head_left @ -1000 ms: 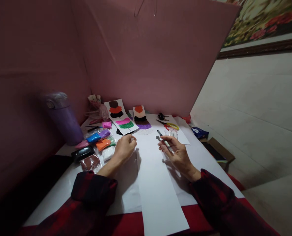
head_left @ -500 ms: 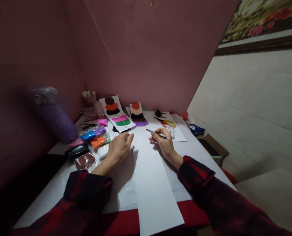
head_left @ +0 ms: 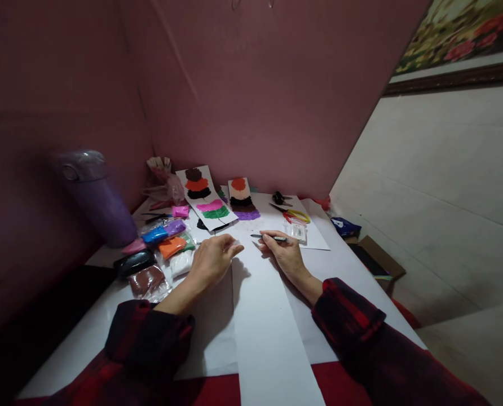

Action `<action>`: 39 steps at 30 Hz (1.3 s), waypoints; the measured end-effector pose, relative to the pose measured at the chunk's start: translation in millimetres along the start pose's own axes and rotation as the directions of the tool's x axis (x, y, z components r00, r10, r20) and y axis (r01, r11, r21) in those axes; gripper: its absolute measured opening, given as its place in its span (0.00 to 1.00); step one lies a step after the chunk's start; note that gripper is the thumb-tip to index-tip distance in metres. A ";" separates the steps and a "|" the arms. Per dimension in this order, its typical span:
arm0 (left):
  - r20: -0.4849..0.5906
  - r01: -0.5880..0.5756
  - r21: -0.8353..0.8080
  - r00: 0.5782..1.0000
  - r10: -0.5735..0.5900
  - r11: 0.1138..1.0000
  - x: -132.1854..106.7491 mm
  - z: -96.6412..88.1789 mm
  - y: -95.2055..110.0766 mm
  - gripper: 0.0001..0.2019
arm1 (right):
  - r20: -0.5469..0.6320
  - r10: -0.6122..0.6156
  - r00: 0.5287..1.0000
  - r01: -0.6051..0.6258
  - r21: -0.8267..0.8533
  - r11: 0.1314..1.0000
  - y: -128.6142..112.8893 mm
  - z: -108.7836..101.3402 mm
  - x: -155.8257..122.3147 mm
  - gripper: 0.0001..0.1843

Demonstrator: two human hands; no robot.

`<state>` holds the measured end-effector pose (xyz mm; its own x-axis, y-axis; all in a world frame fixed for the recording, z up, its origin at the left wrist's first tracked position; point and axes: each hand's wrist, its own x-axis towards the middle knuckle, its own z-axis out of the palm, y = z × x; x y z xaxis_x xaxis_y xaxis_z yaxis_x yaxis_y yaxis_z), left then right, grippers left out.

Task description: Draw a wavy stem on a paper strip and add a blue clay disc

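Observation:
A dark, slim pen (head_left: 280, 239) lies in the fingers of my right hand (head_left: 288, 255), its tip pointing left. My left hand (head_left: 213, 256) is closed in a pinch over the far left part of a long white paper strip (head_left: 272, 332). Something small and pale shows at its fingertips, too little to name. The strip runs toward me and hangs past the front edge of the table. Between the two hands its surface is blank.
Left of my left hand lie several bagged clay packs (head_left: 172, 246). A purple bottle (head_left: 99, 197) stands behind them. Painted paper cards (head_left: 211, 211) lean at the back. Scissors (head_left: 296, 216) and a small clear packet (head_left: 298, 231) lie at the right, near an open cardboard box (head_left: 382, 262).
The whole view has shifted slightly. My left hand has come lower and its fingertips now show something pale. My right hand still holds the pen, now a little lower.

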<state>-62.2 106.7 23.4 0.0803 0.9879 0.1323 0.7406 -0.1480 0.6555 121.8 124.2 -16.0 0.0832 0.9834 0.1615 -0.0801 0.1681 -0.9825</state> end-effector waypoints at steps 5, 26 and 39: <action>0.114 -0.080 0.230 0.992 0.054 0.970 -5.3 -4.1 5.8 0.11 | 0.002 -0.048 0.999 0.048 -0.078 0.996 -2.9 1.4 -2.5 0.19; 0.158 -0.086 0.282 0.987 0.042 0.955 -6.1 -3.1 5.5 0.09 | 0.056 -0.076 0.996 0.084 -0.176 0.981 -3.8 1.3 -3.8 0.15; 0.179 -0.086 0.303 0.983 0.031 0.949 -6.9 -3.5 6.9 0.10 | 0.093 -0.123 0.988 0.145 -0.291 0.946 -4.7 0.8 -4.4 0.12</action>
<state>-60.0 98.8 29.6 0.2218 0.9749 0.0175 0.8981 -0.2112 0.3858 121.0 119.1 -12.0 -0.0001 0.9574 0.2888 0.2256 0.2813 -0.9327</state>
